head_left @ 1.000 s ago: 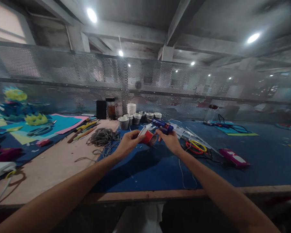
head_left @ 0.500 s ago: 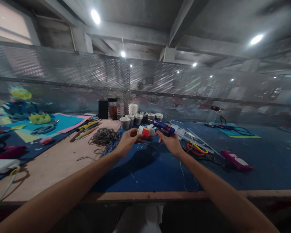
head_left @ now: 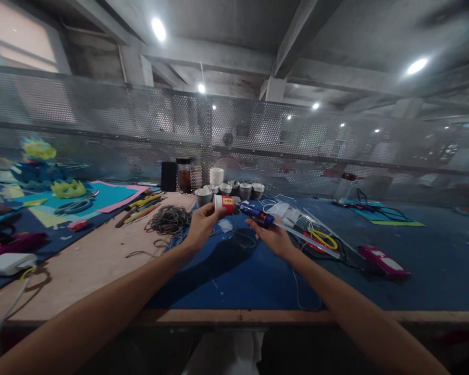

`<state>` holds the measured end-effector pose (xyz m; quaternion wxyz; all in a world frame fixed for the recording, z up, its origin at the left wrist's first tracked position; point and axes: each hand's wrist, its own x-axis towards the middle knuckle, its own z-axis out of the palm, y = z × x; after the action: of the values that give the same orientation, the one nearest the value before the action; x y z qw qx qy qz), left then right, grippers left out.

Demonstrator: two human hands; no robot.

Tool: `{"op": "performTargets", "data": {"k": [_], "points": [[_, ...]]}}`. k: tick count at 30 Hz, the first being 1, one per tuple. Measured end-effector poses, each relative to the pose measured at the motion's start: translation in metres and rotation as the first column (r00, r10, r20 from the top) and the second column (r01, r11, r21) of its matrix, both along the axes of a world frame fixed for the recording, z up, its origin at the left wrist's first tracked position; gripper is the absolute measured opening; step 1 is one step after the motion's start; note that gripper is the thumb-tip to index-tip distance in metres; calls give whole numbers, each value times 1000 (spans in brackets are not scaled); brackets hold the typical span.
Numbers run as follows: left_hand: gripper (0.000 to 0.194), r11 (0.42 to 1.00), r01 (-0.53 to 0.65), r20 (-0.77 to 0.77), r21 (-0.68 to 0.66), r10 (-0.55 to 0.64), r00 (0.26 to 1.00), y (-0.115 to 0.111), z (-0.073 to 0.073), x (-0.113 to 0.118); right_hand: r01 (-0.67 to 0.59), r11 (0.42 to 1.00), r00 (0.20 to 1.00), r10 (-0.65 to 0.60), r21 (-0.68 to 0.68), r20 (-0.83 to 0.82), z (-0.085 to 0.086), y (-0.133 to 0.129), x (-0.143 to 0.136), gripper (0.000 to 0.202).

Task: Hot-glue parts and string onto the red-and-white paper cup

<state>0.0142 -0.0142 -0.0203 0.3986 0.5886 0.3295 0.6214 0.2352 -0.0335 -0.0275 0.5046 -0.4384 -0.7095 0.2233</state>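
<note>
From where I stand, the left hand point(head_left: 204, 223) has a paper cup point(head_left: 224, 204) pinched near its white end between thumb and fingers. The cup lies on its side in the air, over the bench point(head_left: 234, 289) midway along its length, nearer the far edge than the near one. A red band with yellow marking runs around it, and its other end is grey; what is inside I can't see. The right hand point(head_left: 271, 237) is wrapped around a blue glue gun point(head_left: 258, 214), its nozzle right at that grey end, though I can't tell whether they touch. A clear glue stick point(head_left: 308, 240) juts from the back.

Behind, toward the far edge, small grey cups point(head_left: 204, 197) with pale rims stand close together; their insides look whitish, but I can't make out any contents. A stack of white cups point(head_left: 216, 175) rises behind them. To its left, a dark-lidded jar point(head_left: 184, 177) holds something reddish-brown. Toward the bench's far right corner stands a clear jar point(head_left: 344, 190) with a brown lid, its contents too blurred to tell. A tangle of grey cord point(head_left: 167, 219) lies left of the left hand.
</note>
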Motion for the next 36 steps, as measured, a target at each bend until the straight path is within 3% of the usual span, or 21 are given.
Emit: {"op": "performTargets", "data": {"k": [4,15,24,36], "points": [[30,998,-52,-35,26,53,998,-2,2,0,59,996,997,-62,70,49,-5,2,0,34],[34,997,-57,-39,47,59,998,-3,1,0,72,984,991,-88,165,96,4,-2,0,33],[34,998,-50,-28,33,51,998,-3,2,1,99,968,978,-137,230,154,-1,3,1,36],[34,999,-36,28,14,36,999,2,-3,0,92,962,981,-131,255,140,-4,8,0,37]]}}
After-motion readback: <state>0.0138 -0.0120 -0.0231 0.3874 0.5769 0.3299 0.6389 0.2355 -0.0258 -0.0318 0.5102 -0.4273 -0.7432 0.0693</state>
